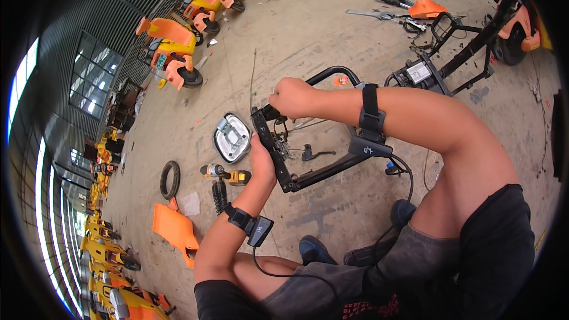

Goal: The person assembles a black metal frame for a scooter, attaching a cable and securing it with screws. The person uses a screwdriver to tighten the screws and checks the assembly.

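Observation:
A black metal frame [332, 170] with a curved tube and a flat, holed crossbar is between my hands. My right hand [291, 98] is closed in a fist around its upper tube, near the corner. My left hand [261, 159] grips the left crossbar from outside, its fingers mostly hidden behind the bar. Just beyond that hand is a rounded shell [232, 137] with a dark rim and a pale inside; whether the hand touches it I cannot tell. Through the frame's opening show small metal parts with wires [281, 141] and a black brake lever [316, 153].
Left on the floor are a yellow-black cordless drill [238, 176], a shock absorber [219, 195], a tire [170, 179] and an orange panel [175, 226]. At right stands a stripped scooter frame [468, 53]. Orange-yellow scooters [172, 38] line the far left. Cables run from my wrist straps.

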Demonstrator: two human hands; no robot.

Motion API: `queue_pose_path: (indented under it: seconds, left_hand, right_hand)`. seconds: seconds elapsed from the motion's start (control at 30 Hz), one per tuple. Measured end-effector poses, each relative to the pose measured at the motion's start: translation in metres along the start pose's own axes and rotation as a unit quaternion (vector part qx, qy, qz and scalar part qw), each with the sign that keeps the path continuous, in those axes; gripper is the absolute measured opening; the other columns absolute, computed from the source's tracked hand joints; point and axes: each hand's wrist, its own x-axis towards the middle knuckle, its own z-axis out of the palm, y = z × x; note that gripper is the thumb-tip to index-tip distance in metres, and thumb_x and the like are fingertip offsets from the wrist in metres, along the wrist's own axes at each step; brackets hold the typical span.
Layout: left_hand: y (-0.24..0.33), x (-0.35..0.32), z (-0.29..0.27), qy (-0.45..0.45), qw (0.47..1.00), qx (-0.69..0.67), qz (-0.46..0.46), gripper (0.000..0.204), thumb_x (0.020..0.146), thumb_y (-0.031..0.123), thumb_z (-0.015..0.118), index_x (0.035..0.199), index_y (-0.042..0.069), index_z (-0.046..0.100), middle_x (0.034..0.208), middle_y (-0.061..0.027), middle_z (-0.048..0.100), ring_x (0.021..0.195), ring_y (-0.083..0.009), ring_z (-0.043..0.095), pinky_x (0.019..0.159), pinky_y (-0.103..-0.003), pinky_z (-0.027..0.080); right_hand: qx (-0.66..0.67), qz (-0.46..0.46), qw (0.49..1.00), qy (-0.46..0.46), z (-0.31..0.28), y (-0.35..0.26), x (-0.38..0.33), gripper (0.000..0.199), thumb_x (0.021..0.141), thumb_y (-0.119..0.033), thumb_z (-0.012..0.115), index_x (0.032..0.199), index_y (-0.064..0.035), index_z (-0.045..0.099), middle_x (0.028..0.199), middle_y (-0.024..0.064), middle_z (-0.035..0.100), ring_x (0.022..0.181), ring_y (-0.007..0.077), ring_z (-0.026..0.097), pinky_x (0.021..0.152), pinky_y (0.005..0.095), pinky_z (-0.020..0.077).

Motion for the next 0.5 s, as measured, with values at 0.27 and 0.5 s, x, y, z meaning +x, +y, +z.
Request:
queue_pose_path:
  seconds: [0.27,0.5]
  left_hand:
    - [0.004,-0.005,-0.001,-0.029,0.999,-0.010,-0.019,0.053,0.101,0.049,0.028,0.101,0.010,0.064,0.083,-0.0001,0.062,0.072,-0.0135,0.055,0.065,-0.029,0.045]
    - [0.006,-0.008,0.002,-0.029,0.999,-0.021,-0.016,0.051,0.101,0.050,0.028,0.098,0.011,0.062,0.081,-0.0009,0.062,0.069,-0.0140,0.056,0.064,-0.030,0.046]
  right_hand:
    - [0.115,0.033,0.991,-0.056,-0.002,-0.016,-0.003,0.036,0.093,-0.021,0.048,0.072,0.0042,0.065,0.067,0.0104,0.067,0.053,0.0187,0.067,0.054,0.0335,0.0533]
    - [0.149,0.060,0.985,-0.057,0.000,-0.024,0.007,0.033,0.092,-0.015,0.049,0.070,0.0051,0.064,0.063,0.0143,0.066,0.050,0.0221,0.068,0.049,0.0334,0.0537]
